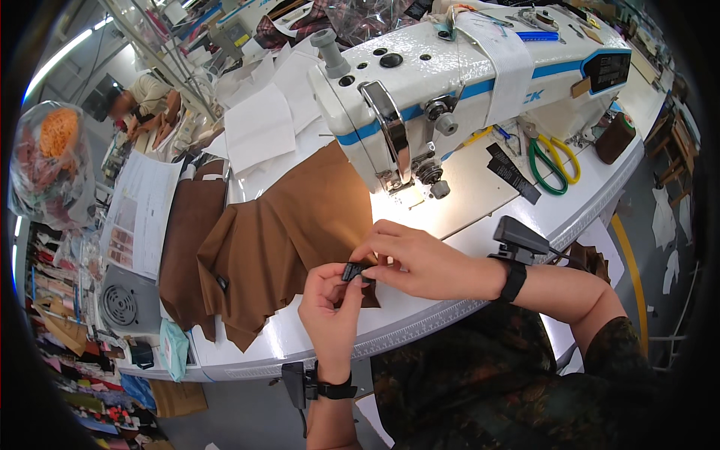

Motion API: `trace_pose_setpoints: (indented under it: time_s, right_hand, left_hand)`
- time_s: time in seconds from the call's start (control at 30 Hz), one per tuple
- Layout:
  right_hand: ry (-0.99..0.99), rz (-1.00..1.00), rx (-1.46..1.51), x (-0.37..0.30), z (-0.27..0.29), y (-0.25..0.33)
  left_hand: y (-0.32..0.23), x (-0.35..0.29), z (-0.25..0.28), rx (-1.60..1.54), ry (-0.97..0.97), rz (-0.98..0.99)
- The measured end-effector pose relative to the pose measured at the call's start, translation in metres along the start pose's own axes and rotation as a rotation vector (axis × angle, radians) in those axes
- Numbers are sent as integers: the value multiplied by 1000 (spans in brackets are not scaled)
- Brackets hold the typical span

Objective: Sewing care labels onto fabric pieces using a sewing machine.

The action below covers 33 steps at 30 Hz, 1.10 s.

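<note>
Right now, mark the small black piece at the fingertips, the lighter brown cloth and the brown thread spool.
Small black piece (349,271): head view, on its exposed face.
Lighter brown cloth (294,217): head view, mid-surface.
Brown thread spool (616,140): head view, on its wound side.

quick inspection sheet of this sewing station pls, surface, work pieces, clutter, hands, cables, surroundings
Surface: white table, ruler markings along its front edge.
Work pieces: brown cloth, creased, beside the lit needle area of the sewing machine; small black piece at the fingertips.
Clutter: scissor handles in green and yellow, black strips, dark spool, white sheets.
Hands: left hand pinches the small black piece; right hand meets it there, its own grip unclear.
Cables: dark cable hanging from the left wrist's black device.
Surroundings: another person at upper left, bulging clear bag, yellow floor line at right.
</note>
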State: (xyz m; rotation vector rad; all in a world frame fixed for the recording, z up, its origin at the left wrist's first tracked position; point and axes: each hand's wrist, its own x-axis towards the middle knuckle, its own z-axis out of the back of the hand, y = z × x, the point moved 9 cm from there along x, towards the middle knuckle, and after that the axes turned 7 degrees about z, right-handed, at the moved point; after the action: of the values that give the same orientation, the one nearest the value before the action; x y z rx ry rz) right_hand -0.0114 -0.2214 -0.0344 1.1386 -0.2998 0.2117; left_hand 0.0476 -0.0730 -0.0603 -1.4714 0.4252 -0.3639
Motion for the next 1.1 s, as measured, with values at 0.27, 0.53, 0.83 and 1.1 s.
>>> trace_pose_setpoints:
  time_s: [0.27, 0.53, 0.83, 1.1]
  right_hand:
    - [12, -253, 243, 6, -10, -19]
    - [-48, -258, 348, 8, -11, -32]
    - [-19, -154, 283, 11, -8, -23]
    - [-55, -150, 283, 2, 2, -31]
  left_hand:
    - [-3, -2, -2, 52, -36, -11]
    - [-5, -6, 1, 120, -84, -31]
    - [-9, -7, -1, 223, -120, -99]
    - [-18, -11, -6, 360, -103, -201]
